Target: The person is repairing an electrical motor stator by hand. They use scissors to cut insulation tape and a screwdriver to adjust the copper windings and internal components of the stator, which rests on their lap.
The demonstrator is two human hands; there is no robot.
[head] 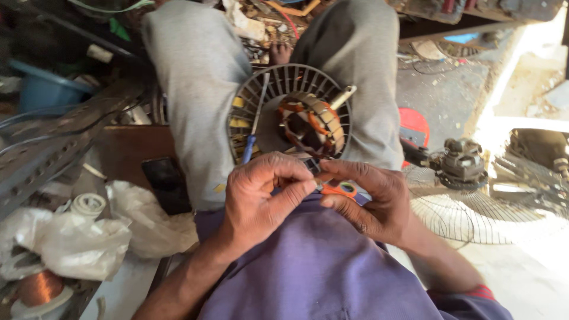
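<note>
Orange-handled scissors [339, 189] between both hands, over the lap

A cluttered small repair workshop for electric fans and motors is showing here. A round grey plastic fan guard [288, 112] is carrying a wound motor stator with copper-coloured coils [312, 122], and a blue-handled screwdriver [253, 125] is lying across it. A bare fan motor with a round wire grille [459, 178] is sitting on the dusty concrete floor [521, 278], and a spool of bare copper wire [39, 288] is lying among crumpled white plastic bags [83, 243].
</note>
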